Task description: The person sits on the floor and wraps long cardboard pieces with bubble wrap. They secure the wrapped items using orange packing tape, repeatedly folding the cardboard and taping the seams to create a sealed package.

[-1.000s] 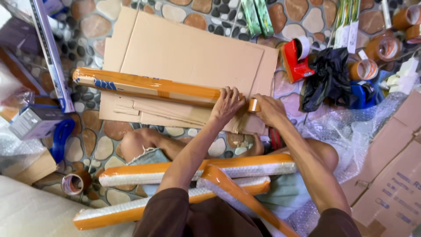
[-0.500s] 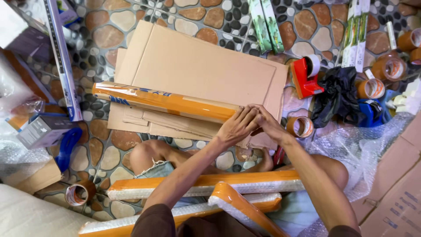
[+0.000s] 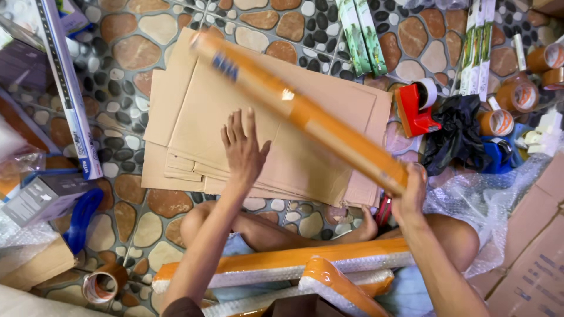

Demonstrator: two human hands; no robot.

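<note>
A long orange wrapped package [image 3: 305, 114] slants up from lower right to upper left above a stack of flat cardboard sheets [image 3: 194, 105]. My right hand [image 3: 409, 196] grips its lower right end. My left hand [image 3: 242, 149] is open, fingers spread, palm down over the cardboard, apart from the package. Several more orange packages in bubble wrap [image 3: 282, 267] lie across my lap.
A red tape dispenser [image 3: 416, 105], brown tape rolls [image 3: 517, 94] and a black bag [image 3: 455, 132] lie at right. Green slim boxes [image 3: 361, 35] sit at top. A long white-blue box [image 3: 67, 88], a small grey box [image 3: 41, 196] and a tape roll [image 3: 100, 285] are at left. Cardboard boxes [image 3: 537, 252] stand at lower right.
The orange package lay flat on the cardboard with both hands at its right end; now my right hand has lifted it at a slant and my left hand has let go and spread open.
</note>
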